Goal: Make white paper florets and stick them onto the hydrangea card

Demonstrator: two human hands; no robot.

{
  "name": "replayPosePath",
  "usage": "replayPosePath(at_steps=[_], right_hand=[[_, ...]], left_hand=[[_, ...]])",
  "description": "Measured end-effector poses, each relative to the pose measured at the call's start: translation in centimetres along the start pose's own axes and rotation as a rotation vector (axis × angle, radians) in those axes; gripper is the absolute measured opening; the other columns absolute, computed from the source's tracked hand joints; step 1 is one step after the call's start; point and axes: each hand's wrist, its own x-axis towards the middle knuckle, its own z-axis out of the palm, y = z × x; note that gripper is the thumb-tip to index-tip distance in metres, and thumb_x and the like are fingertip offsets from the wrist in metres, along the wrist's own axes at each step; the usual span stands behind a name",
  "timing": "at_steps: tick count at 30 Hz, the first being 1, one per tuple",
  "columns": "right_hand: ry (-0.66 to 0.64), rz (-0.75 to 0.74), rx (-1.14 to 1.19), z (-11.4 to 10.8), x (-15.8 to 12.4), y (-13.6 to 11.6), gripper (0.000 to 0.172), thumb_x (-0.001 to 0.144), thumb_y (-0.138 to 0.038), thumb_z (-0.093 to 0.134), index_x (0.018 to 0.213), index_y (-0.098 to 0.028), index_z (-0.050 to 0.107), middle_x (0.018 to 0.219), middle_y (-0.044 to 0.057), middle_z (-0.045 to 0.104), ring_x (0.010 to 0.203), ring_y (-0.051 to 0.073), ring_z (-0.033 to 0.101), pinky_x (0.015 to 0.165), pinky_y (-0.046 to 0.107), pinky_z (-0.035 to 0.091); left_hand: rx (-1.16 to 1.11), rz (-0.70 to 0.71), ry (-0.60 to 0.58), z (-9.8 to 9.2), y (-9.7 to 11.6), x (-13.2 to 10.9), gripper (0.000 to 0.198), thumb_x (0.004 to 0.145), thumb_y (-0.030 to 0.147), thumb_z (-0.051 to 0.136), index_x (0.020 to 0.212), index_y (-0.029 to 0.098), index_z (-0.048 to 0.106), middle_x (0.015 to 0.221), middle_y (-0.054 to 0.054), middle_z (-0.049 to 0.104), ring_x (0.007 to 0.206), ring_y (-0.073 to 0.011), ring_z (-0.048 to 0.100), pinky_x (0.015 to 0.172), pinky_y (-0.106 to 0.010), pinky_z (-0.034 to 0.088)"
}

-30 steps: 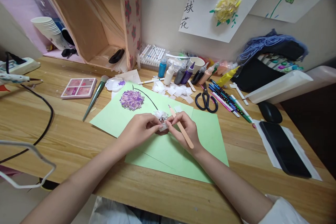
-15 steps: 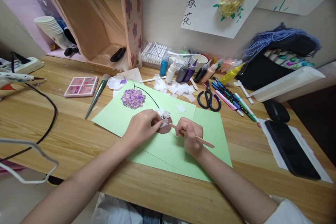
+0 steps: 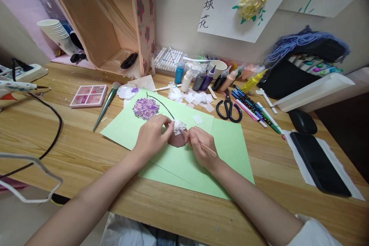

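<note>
A mauve-brown round piece [image 3: 177,140] lies on the green paper [image 3: 230,153], its upper part covered by a clump of crumpled white paper pieces [image 3: 179,126]. My left hand [image 3: 152,135] is closed at the clump's left side, thumb and finger pinching the white paper there; its fingertips are partly hidden. From the right, my right hand [image 3: 202,147] grips a thin wooden stick [image 3: 208,149], whose tip touches the lower edge of the white paper. A purple-and-white textured flower head [image 3: 145,108] and a curved black line lie farther up the sheet.
Loose white paper squares [image 3: 198,98] are scattered beyond the sheet, before several paint bottles [image 3: 186,80]. Black scissors [image 3: 229,110] and pens [image 3: 250,103] lie at the right, a phone [image 3: 319,163] farther right. A brush [image 3: 106,107] and a pink palette [image 3: 88,96] are at the left.
My right hand has moved left and slightly up, bringing the stick's tip onto the white paper. My left fingers have shifted slightly up along the clump.
</note>
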Motion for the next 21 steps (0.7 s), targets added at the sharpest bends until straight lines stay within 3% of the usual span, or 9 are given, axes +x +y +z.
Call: replayPosePath(at_steps=[5,13,21], right_hand=[[0.015,0.059,0.04,0.1,0.1,-0.2,0.037,0.095,-0.027,0.027,0.063,-0.02,0.045,0.058,-0.001,0.044,0.058,0.013,0.045,0.059,0.027,0.036],[0.11,0.334,0.322,0.5,0.8,0.4,0.044,0.094,-0.041,0.031,0.061,-0.019,0.051,0.052,-0.002,0.05,0.048,0.011,0.048,0.051,0.024,0.037],[0.145,0.273,0.313,0.4,0.5,0.3,0.047,0.093,-0.043,0.032,0.058,-0.018,0.052,0.049,-0.002,0.048,0.047,0.011,0.046,0.05,0.024,0.036]], left_hand=[[0.021,-0.145,0.105,-0.3,-0.9,0.4,0.02,0.088,0.024,0.038,0.096,0.017,0.055,0.096,-0.007,0.06,0.09,-0.0203,0.055,0.076,-0.032,0.042],[-0.001,-0.186,0.025,0.0,-1.1,0.2,0.022,0.087,0.021,0.035,0.097,0.018,0.055,0.1,-0.007,0.062,0.096,-0.0225,0.055,0.081,-0.036,0.043],[-0.014,-0.181,0.024,0.0,-1.2,0.4,0.022,0.086,0.02,0.035,0.094,0.018,0.055,0.098,-0.006,0.062,0.094,-0.0219,0.056,0.079,-0.036,0.043]])
